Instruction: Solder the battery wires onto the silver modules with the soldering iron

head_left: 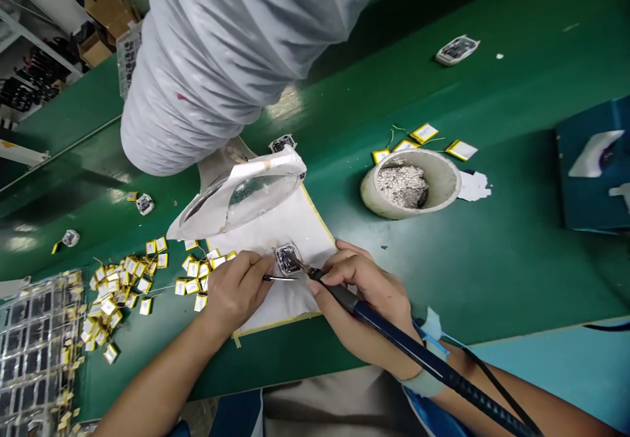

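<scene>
A small silver-framed circuit module lies on a white cloth pad. The right hand grips a dark blue soldering iron penlike, tip at the module; the left hand pinches slim metal tweezers just beside it.

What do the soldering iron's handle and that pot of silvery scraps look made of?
The soldering iron's handle looks like matte dark-blue plastic or rubber, with no metallic sheen. The pot looks like pale cement or unglazed ceramic, dull and thick-walled. Its scraps glint like metal flakes, though the exact metal is unclear.
</scene>
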Demonstrator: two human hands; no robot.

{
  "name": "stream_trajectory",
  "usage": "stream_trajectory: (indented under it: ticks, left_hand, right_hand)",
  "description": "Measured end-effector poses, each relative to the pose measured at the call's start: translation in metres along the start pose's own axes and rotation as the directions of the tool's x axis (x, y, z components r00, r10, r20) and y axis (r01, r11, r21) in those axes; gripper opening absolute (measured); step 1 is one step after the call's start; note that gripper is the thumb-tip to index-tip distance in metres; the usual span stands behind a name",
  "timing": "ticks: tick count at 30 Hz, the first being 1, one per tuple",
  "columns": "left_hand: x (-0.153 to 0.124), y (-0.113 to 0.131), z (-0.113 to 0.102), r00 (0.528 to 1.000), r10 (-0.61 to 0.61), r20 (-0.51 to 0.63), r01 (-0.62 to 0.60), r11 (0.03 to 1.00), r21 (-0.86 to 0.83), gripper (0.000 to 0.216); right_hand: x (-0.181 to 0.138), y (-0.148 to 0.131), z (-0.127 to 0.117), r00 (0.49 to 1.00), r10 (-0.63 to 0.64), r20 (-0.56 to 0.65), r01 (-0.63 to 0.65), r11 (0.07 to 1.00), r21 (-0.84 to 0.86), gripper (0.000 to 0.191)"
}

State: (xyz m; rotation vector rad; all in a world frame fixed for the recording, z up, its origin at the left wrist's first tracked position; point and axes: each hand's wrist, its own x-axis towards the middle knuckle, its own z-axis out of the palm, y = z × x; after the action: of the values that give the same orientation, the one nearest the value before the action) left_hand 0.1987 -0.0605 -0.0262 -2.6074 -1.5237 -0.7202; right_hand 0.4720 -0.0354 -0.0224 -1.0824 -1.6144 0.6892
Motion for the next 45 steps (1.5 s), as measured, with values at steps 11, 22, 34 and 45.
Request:
stream_trajectory:
  ticks: [11, 22, 34, 45]
  left_hand:
    - [-0.004, 0.000, 0.003, 1.000, 0.006, 0.005, -0.006, 0.999, 0.050, 0.023]
    - [0.001, 0.001, 0.001, 0.999, 0.027, -0.047, -0.025, 0.999, 0.042, 0.021]
    - [-0.024, 0.009, -0.062, 0.976, 0.034, 0.215, -0.002, 0.989, -0.149, 0.017]
    - [-0.003, -0.021, -0.067, 0.820, -0.358, 0.447, 0.426, 0.902, -0.060, 0.010]
  right_hand:
    - [-0.001, -0.001, 0.002, 1.000, -0.005, 0.007, 0.005, 1.000, -0.008, 0.023]
    - [-0.001, -0.001, 0.003, 1.000, -0.020, 0.004, 0.020, 1.000, -0.002, 0.023]
    - [-0.001, 0.005, -0.001, 0.995, -0.043, -0.088, 0.046, 0.998, 0.037, 0.022]
    - [-0.002, 0.010, 0.008, 0.989, -0.072, -0.132, 0.080, 0.995, 0.056, 0.020]
